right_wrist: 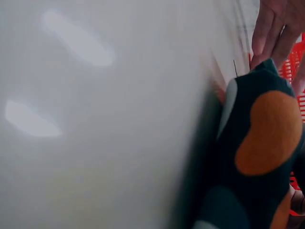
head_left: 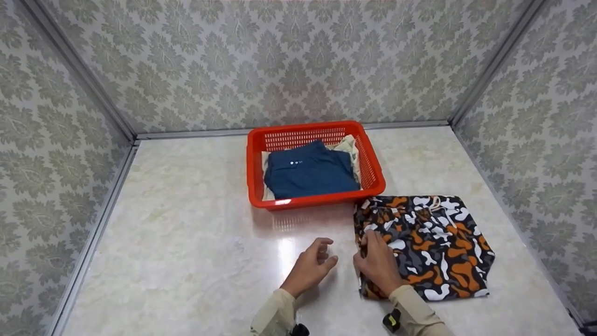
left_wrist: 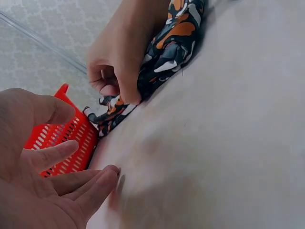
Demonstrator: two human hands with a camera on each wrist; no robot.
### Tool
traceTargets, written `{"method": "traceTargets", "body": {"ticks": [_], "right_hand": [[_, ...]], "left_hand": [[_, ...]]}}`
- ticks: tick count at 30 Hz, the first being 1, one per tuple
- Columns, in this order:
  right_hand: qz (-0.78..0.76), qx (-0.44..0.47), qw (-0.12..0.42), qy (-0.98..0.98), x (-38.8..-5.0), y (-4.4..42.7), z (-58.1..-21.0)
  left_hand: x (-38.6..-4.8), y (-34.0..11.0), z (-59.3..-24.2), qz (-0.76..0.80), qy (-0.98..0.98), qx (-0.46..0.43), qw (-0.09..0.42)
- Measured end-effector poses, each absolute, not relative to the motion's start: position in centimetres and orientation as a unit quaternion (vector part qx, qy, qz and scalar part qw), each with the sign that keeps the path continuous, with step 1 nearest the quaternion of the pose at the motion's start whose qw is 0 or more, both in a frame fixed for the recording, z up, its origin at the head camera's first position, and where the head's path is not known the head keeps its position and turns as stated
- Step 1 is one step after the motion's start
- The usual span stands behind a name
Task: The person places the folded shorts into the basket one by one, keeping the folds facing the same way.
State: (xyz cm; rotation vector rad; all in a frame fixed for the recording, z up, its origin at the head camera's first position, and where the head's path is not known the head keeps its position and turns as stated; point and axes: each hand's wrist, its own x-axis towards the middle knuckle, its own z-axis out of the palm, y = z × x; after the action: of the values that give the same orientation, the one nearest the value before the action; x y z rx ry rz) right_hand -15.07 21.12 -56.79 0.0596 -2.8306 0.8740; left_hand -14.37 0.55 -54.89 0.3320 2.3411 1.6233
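Observation:
Drawstring shorts (head_left: 447, 252) in a black, orange, white and grey blotch pattern lie flat on the right of the table, the waist at the far side. My right hand (head_left: 380, 261) pinches their left edge; in the left wrist view a bit of the cloth (left_wrist: 167, 62) is bunched under that hand (left_wrist: 119, 52). Left of the shorts, my left hand (head_left: 310, 266) hovers over the table with loosely bent fingers and holds nothing. The right wrist view is mostly filled by the patterned cloth (right_wrist: 267, 138) close up.
Behind the hands a red plastic basket (head_left: 317, 201) holds a folded blue garment (head_left: 308, 172) on top of beige cloth (head_left: 349, 147). The basket's near right corner is close to the waist of the shorts. Patterned wall panels (head_left: 298, 65) border the pale tabletop (head_left: 186, 233).

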Motion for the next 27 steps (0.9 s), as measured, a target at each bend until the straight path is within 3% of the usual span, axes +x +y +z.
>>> {"method": "traceTargets", "body": {"ticks": [8,17,23,27], "right_hand": [[0.302,0.049,0.093,-0.948,-14.0,19.3,-56.9],[0.318,0.086,0.101,-0.939,-13.3,17.2,-57.1],[0.331,0.125,0.125,-0.927,-13.0,16.0,-57.4],[0.343,0.13,0.106,-0.924,-13.0,15.3,-57.5]], "left_hand": [[-14.1,1.2,-55.0,0.573,0.8,0.114,0.14],[-12.9,1.9,-54.3,0.617,0.771,0.053,0.15],[-12.7,2.2,-53.9,0.641,0.755,0.028,0.135],[-12.8,2.0,-54.2,0.667,0.737,0.0,0.109]]}}
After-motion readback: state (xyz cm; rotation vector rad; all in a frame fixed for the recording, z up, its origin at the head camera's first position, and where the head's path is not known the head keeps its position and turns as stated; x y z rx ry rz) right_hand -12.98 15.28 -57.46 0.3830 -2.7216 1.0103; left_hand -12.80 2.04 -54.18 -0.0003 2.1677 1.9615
